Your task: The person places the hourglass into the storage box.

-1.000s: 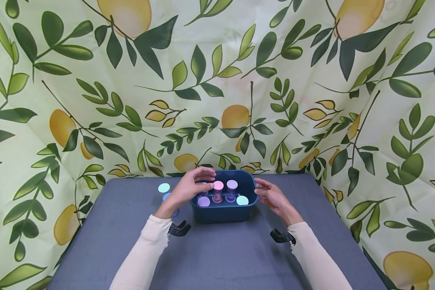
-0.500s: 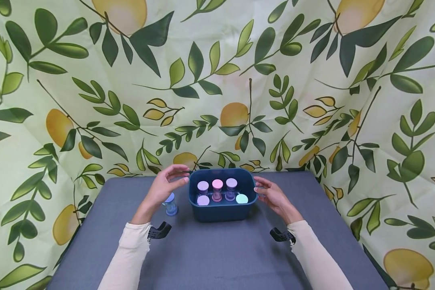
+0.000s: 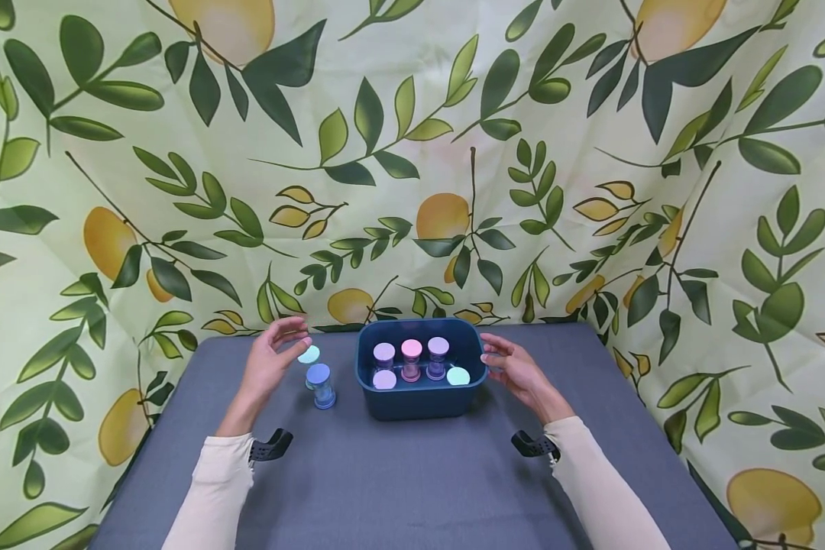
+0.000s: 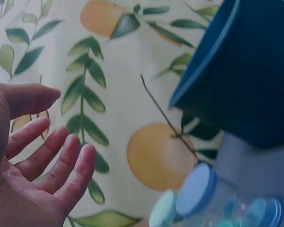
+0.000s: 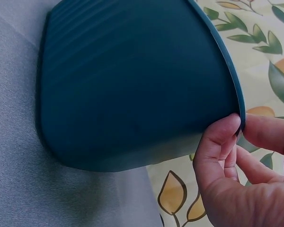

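Note:
My left hand [image 3: 268, 372] is raised over the left of the table with fingers spread and nothing in them, as the left wrist view also shows. Close by it stand a blue sand timer [image 3: 321, 386] and a mint-topped one [image 3: 308, 354], which the hand and the blue timer partly hide. With thumb and fingertip my right hand [image 5: 248, 156] pinches the rim at the right end of a dark blue bin [image 3: 419, 405]. Inside the bin stand several sand timers, among them a pink one [image 3: 411, 360], a purple one [image 3: 437, 357] and a mint-topped one [image 3: 457, 376].
The bin sits on a table with a grey-blue cloth [image 3: 412, 489], toward its far edge. A fabric backdrop [image 3: 385, 229] printed with lemons and leaves rises behind the table and along its sides.
My left hand has come out from over the bin and moved left toward the timers on the cloth. My right hand has stayed at the bin's right rim.

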`<control>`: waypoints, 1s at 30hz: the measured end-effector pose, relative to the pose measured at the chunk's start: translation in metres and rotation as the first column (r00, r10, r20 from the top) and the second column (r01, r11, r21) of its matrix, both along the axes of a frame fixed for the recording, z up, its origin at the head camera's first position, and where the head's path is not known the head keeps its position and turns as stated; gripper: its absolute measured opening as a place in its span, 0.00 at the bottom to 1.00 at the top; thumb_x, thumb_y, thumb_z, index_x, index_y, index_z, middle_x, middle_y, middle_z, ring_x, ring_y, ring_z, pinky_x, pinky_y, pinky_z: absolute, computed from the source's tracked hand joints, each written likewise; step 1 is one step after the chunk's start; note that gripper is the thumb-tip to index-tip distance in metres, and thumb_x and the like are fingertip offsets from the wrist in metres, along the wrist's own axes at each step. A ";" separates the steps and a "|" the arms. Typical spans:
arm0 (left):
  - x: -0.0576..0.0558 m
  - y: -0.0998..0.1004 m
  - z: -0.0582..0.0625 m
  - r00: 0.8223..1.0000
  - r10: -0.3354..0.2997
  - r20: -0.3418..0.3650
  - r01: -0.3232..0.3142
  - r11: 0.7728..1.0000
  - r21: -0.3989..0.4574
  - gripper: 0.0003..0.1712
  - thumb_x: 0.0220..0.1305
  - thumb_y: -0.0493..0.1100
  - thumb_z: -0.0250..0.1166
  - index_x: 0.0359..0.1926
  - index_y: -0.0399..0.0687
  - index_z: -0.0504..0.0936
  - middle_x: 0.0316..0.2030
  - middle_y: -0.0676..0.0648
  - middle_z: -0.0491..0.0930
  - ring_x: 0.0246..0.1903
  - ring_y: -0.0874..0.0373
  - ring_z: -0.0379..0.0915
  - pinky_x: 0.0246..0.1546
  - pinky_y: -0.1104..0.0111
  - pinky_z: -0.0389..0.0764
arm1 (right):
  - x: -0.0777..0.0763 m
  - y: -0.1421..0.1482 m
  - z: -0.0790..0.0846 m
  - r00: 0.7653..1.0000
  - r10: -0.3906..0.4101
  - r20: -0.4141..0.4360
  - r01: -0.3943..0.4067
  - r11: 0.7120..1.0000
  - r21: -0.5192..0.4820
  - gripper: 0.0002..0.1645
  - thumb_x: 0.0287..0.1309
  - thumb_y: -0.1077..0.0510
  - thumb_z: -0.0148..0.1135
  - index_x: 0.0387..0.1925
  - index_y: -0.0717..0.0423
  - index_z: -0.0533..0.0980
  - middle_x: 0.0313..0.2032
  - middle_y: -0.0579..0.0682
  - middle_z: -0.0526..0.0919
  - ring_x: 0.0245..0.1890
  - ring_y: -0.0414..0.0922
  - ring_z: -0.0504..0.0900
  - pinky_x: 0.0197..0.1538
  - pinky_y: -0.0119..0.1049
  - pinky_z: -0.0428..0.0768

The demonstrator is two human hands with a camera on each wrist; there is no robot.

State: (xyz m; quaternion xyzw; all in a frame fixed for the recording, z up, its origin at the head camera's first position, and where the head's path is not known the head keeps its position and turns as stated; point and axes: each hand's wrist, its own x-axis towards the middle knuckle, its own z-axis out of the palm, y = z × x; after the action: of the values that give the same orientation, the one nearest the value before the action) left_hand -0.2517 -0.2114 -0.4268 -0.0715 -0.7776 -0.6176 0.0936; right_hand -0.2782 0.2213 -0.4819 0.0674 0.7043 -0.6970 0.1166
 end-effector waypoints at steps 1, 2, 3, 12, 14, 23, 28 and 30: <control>-0.001 -0.003 -0.003 1.000 0.012 -0.001 -0.012 1.000 -0.005 0.27 0.63 0.39 0.67 0.61 0.37 0.72 0.46 0.62 0.77 0.47 0.73 0.76 0.45 0.81 0.76 | 0.000 0.000 0.000 1.000 0.002 -0.002 -0.002 1.000 0.000 0.32 0.67 0.64 0.55 0.71 0.51 0.63 0.51 0.49 0.69 0.46 0.45 0.73 0.45 0.33 0.79; -0.002 -0.006 -0.005 1.000 0.020 -0.001 -0.020 1.000 -0.013 0.27 0.63 0.39 0.67 0.61 0.37 0.71 0.47 0.62 0.77 0.47 0.74 0.75 0.46 0.82 0.76 | 0.000 0.000 0.000 1.000 0.004 -0.002 -0.004 1.000 0.000 0.32 0.68 0.64 0.55 0.71 0.51 0.63 0.51 0.49 0.69 0.46 0.45 0.73 0.45 0.33 0.79; -0.003 -0.009 -0.008 1.000 0.026 -0.001 -0.026 0.999 -0.024 0.27 0.63 0.39 0.67 0.62 0.38 0.71 0.48 0.61 0.77 0.47 0.74 0.74 0.46 0.82 0.75 | 0.000 0.000 0.001 1.000 0.002 -0.002 -0.002 1.000 -0.002 0.32 0.67 0.64 0.55 0.71 0.51 0.63 0.51 0.49 0.70 0.46 0.45 0.73 0.45 0.33 0.79; -0.011 -0.030 -0.035 0.998 0.043 0.042 -0.038 0.992 -0.120 0.31 0.65 0.36 0.64 0.67 0.40 0.66 0.62 0.37 0.72 0.59 0.51 0.73 0.48 0.85 0.72 | -0.001 0.000 0.002 1.000 -0.003 0.008 0.004 1.000 -0.013 0.33 0.66 0.63 0.57 0.71 0.51 0.63 0.50 0.49 0.71 0.47 0.45 0.74 0.45 0.33 0.80; -0.014 -0.035 -0.044 0.997 0.038 0.066 -0.030 0.992 -0.123 0.33 0.65 0.36 0.64 0.69 0.39 0.64 0.64 0.35 0.71 0.62 0.44 0.70 0.49 0.85 0.70 | -0.001 0.000 0.002 1.000 -0.009 0.010 0.010 1.000 -0.016 0.33 0.66 0.63 0.57 0.71 0.51 0.64 0.50 0.49 0.71 0.47 0.45 0.74 0.45 0.33 0.80; -0.021 -0.046 -0.079 0.983 0.037 0.178 -0.025 0.997 -0.071 0.38 0.64 0.36 0.65 0.71 0.37 0.59 0.67 0.33 0.66 0.66 0.40 0.66 0.48 0.87 0.67 | 0.000 -0.001 -0.002 1.000 -0.003 0.008 0.003 1.000 -0.022 0.32 0.67 0.64 0.56 0.71 0.51 0.64 0.51 0.50 0.69 0.47 0.45 0.74 0.45 0.32 0.80; -0.024 -0.045 -0.090 0.982 0.044 0.186 -0.034 0.998 -0.056 0.38 0.63 0.35 0.65 0.71 0.34 0.59 0.66 0.31 0.66 0.64 0.40 0.66 0.48 0.87 0.68 | 0.001 -0.001 -0.001 1.000 -0.002 0.001 0.002 1.000 -0.026 0.33 0.67 0.64 0.56 0.71 0.52 0.63 0.51 0.51 0.70 0.46 0.45 0.74 0.45 0.31 0.80; -0.025 -0.044 -0.093 0.981 0.040 0.191 -0.031 0.998 -0.051 0.38 0.64 0.36 0.65 0.71 0.34 0.59 0.66 0.32 0.67 0.64 0.40 0.66 0.48 0.87 0.69 | 0.001 -0.001 0.000 1.000 -0.004 0.000 0.004 1.000 -0.023 0.33 0.67 0.64 0.56 0.71 0.52 0.63 0.51 0.51 0.70 0.46 0.45 0.74 0.44 0.31 0.80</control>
State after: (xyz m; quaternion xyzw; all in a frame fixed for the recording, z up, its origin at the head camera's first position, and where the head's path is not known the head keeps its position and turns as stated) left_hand -0.2771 -0.2557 -0.5199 -0.0001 -0.7988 -0.6010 0.0274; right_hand -0.2771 0.2206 -0.4824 0.0674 0.6962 -0.7052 0.1158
